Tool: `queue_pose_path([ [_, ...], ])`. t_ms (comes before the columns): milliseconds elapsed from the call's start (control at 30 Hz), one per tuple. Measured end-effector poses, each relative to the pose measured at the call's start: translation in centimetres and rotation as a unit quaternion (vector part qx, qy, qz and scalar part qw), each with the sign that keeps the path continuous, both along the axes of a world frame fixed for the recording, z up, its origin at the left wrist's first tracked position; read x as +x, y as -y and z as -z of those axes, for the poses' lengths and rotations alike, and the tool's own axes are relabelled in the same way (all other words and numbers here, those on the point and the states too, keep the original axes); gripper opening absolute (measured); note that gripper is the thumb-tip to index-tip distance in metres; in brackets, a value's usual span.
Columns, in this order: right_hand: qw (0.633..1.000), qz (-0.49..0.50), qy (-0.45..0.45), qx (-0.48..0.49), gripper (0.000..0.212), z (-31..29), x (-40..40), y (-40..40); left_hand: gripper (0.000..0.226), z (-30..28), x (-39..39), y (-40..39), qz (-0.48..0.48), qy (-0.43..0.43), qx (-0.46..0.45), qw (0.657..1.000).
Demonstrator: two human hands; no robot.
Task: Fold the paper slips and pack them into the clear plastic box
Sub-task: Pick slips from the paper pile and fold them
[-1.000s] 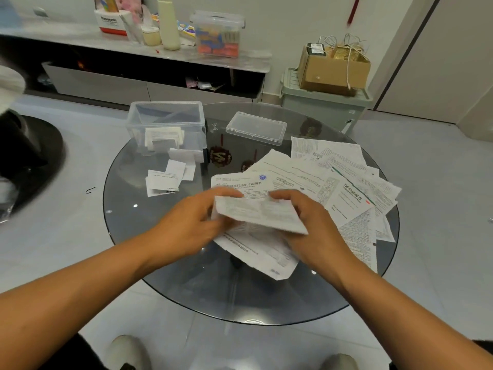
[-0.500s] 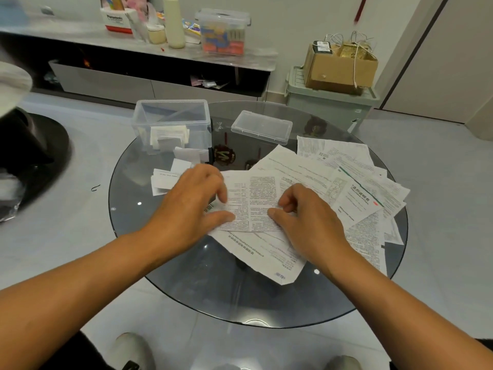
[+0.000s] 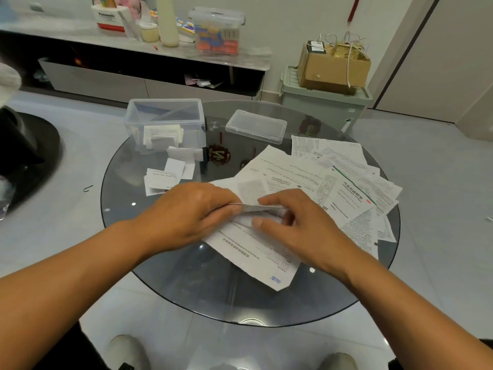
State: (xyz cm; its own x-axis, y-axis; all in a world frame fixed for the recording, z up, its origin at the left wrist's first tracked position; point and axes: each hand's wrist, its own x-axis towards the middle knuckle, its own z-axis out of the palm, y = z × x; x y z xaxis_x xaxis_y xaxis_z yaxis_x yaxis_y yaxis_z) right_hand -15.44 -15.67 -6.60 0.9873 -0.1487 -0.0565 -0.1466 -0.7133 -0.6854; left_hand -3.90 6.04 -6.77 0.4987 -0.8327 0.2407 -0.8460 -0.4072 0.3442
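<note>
A folded paper slip [image 3: 262, 208] is held edge-on above the glass table [image 3: 186, 276], over a larger printed sheet [image 3: 256, 252]. My left hand [image 3: 192, 212] pinches its left end, and my right hand [image 3: 290, 222] pinches its right end with thumb and fingers. The clear plastic box [image 3: 165, 124] stands open at the table's far left with several folded slips inside. More folded slips [image 3: 165, 177] lie on the glass in front of it. A spread of unfolded printed sheets [image 3: 346, 188] covers the right side of the table.
The box's clear lid [image 3: 256, 126] lies at the table's far edge. Beyond stand a low cabinet [image 3: 149, 84] with bottles and a storage tub, and a green bin [image 3: 325, 102] carrying a cardboard box. A black chair base [image 3: 24, 150] is at the left.
The slip lay flat and open under my hands half a second ago; now it is folded over into a narrow strip pinched between both hands.
</note>
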Motion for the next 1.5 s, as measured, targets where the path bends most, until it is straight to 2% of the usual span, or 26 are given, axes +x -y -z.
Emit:
queue_pose_path([
  [67,0.998,-0.003,-0.014,0.065,0.033,-0.6,-0.1,0.6,0.04,-0.3,-0.5,-0.1,-0.007,-0.102,-0.028,0.994],
  [133,0.994,-0.001,-0.008,0.107,0.02,-0.6,-0.1,0.9,0.037,-0.2,-1.0,-0.1,-0.014,-0.19,-0.045,0.981],
  [200,0.99,0.025,0.014,0.14,0.008,-0.2,0.0,0.8,0.027,0.0,-1.2,0.0,-0.022,-0.214,-0.058,0.975],
  [267,0.985,0.05,0.028,0.166,0.012,0.1,0.2,0.4,0.02,0.3,-0.8,0.2,-0.039,-0.224,-0.083,0.97],
  [333,0.984,0.072,0.04,0.161,0.024,0.2,0.4,0.2,0.04,0.7,-0.5,0.3,-0.054,-0.208,-0.084,0.973],
  [433,0.989,0.107,0.033,0.096,0.047,0.2,0.6,-0.2,0.056,1.3,-0.1,0.3,-0.068,-0.098,-0.048,0.992],
  [533,0.993,0.114,0.012,-0.038,0.066,0.3,0.8,-1.0,0.043,1.4,0.4,0.2,-0.034,0.048,-0.009,0.998],
  [600,0.989,0.117,0.002,-0.086,0.067,0.3,1.0,-1.3,0.028,1.5,0.7,0.2,0.012,0.089,0.012,0.996],
  [667,0.989,0.123,-0.003,-0.079,0.064,0.2,1.2,-1.2,0.026,1.6,0.6,0.2,0.022,0.059,0.023,0.998],
  [833,0.988,0.125,-0.003,0.085,0.064,0.1,1.7,-1.2,0.034,2.1,1.0,0.1,0.001,0.004,0.027,1.0],
  [1000,0.985,0.134,0.11,0.021,0.066,0.3,1.6,-1.6,0.053,1.7,0.8,0.3,-0.051,-0.029,0.045,0.997],
  [1067,0.983,0.11,0.137,0.054,0.06,0.0,1.4,-1.7,0.054,1.6,0.7,0.4,-0.065,-0.048,0.029,0.996],
  [1133,0.989,0.043,0.118,0.08,0.048,-0.3,1.3,-2.1,0.055,1.4,0.7,0.4,-0.077,-0.073,0.01,0.994],
  [1200,0.993,-0.04,0.111,0.015,0.027,-0.1,1.1,-2.7,0.06,1.1,0.6,0.5,-0.085,-0.112,-0.012,0.99],
  [1300,0.978,-0.135,0.098,-0.126,0.035,1.2,1.1,-2.9,0.095,0.3,0.9,0.3,-0.091,-0.228,-0.013,0.969],
  [1333,0.974,-0.144,0.08,-0.155,0.035,1.4,1.2,-2.8,0.099,0.0,1.1,0.0,-0.083,-0.244,0.003,0.966],
  [1400,0.971,-0.156,0.052,-0.176,0.034,1.3,1.2,-2.4,0.087,-0.3,1.3,-0.5,-0.054,-0.207,0.042,0.976],
  [1500,0.971,-0.167,0.037,-0.165,0.033,0.8,1.6,-1.8,0.065,-0.5,1.1,-1.0,-0.022,-0.084,0.111,0.99],
])
